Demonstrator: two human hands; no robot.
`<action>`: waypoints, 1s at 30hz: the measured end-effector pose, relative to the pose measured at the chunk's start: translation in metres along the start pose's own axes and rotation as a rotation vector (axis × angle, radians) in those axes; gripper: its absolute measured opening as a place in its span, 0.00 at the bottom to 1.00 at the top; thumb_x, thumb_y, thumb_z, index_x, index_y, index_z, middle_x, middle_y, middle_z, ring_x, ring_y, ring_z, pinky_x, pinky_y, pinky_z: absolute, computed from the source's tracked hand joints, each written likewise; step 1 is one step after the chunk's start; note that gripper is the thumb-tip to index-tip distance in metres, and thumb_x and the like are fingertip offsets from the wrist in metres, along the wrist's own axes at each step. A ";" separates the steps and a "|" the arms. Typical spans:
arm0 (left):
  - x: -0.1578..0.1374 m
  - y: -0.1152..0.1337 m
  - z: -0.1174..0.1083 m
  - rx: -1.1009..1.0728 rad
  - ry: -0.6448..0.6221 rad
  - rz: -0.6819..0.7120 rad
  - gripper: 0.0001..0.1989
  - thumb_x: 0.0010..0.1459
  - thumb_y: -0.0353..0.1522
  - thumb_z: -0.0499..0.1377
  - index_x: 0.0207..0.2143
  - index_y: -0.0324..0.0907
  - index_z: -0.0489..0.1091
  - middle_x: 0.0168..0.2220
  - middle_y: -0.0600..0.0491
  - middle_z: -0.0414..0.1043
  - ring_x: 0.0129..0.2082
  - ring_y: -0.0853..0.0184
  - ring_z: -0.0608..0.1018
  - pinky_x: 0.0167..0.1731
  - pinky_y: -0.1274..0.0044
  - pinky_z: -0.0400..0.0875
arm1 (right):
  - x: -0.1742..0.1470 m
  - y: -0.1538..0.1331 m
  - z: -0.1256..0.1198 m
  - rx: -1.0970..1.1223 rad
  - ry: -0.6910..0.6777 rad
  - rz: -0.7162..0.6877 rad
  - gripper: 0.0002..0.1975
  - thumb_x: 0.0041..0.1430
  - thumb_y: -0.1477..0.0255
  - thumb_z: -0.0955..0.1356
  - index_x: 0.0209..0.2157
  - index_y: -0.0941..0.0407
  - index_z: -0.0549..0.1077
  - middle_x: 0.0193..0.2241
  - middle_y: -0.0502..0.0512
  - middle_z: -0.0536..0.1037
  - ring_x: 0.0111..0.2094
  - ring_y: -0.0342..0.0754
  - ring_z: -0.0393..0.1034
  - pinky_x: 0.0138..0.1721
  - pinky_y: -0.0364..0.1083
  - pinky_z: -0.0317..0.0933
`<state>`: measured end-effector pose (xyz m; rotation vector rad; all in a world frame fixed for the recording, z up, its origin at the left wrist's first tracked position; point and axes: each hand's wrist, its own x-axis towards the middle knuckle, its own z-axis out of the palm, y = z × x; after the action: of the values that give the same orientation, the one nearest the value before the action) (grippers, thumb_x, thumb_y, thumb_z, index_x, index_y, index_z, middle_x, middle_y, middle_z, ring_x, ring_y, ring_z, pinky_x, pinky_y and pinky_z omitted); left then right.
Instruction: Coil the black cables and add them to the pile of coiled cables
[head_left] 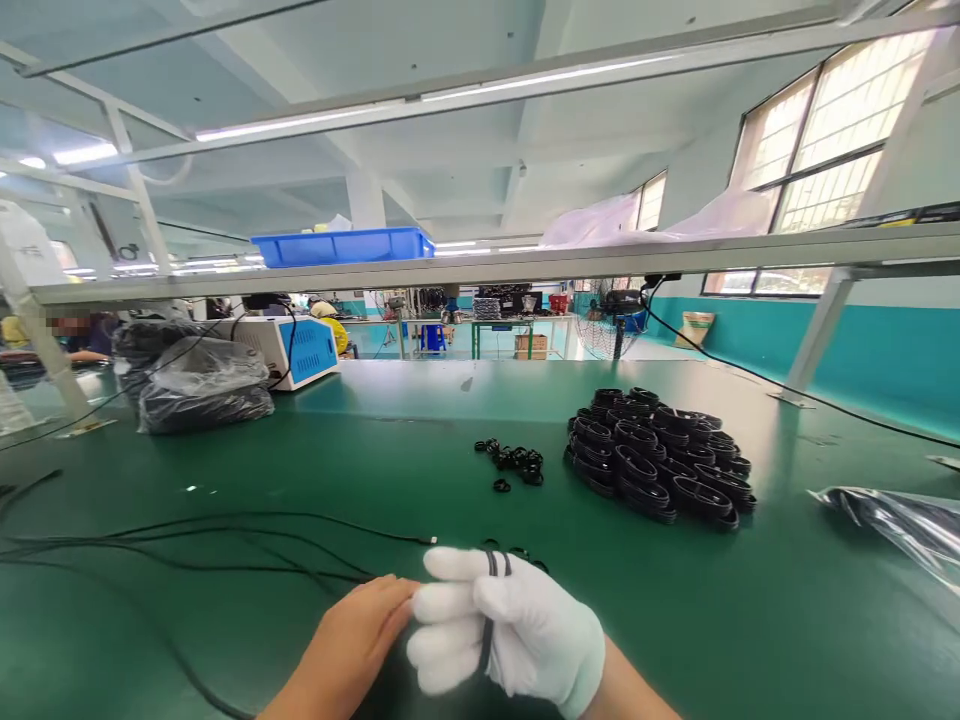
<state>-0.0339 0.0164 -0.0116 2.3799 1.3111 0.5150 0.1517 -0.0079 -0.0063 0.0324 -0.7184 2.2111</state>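
My right hand (510, 625), in a white glove, lies palm toward me with its thumb bent inward. Strands of black cable (488, 640) cross its palm and loop over the index finger, under the thumb. Close against the gloved fingertips is my bare left hand (360, 630), fingers together; their tips are hidden, so what they hold cannot be seen. Several long black cables (225, 535) run in from the left, one ending in a small light-coloured connector (430, 541). Small black rings (517, 460) lie scattered beyond the glove, some partly behind it.
Coiled black cables (652, 455) are piled at the right on the green table (360, 460). A clear plastic bag (892, 520) lies at far right. Bagged goods (206, 380) and a blue-and-white machine (292, 350) stand back left. A shelf (480, 268) with a blue tray (345, 247) spans overhead.
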 end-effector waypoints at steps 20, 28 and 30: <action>0.028 0.036 -0.042 -0.328 -0.271 0.052 0.07 0.44 0.35 0.64 0.25 0.40 0.71 0.22 0.60 0.70 0.24 0.72 0.69 0.23 0.83 0.61 | -0.010 0.020 -0.024 -0.173 0.006 0.347 0.24 0.41 0.66 0.74 0.39 0.63 0.70 0.33 0.62 0.75 0.37 0.55 0.71 0.43 0.56 0.56; 0.014 0.000 -0.004 -0.106 -0.062 0.086 0.17 0.61 0.33 0.45 0.32 0.42 0.72 0.31 0.54 0.73 0.33 0.68 0.72 0.35 0.78 0.65 | 0.000 0.003 -0.006 0.036 0.018 0.136 0.17 0.37 0.73 0.76 0.26 0.58 0.64 0.21 0.45 0.61 0.23 0.40 0.56 0.29 0.43 0.47; 0.007 -0.004 -0.001 0.113 -0.022 0.085 0.16 0.61 0.31 0.44 0.33 0.44 0.72 0.31 0.54 0.74 0.32 0.67 0.74 0.35 0.78 0.65 | 0.002 -0.005 -0.004 0.006 0.080 0.040 0.18 0.38 0.70 0.76 0.29 0.57 0.65 0.23 0.45 0.61 0.25 0.41 0.56 0.30 0.44 0.46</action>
<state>-0.0340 0.0245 -0.0123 2.5349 1.2652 0.4487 0.1547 -0.0023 -0.0072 -0.0677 -0.6739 2.2390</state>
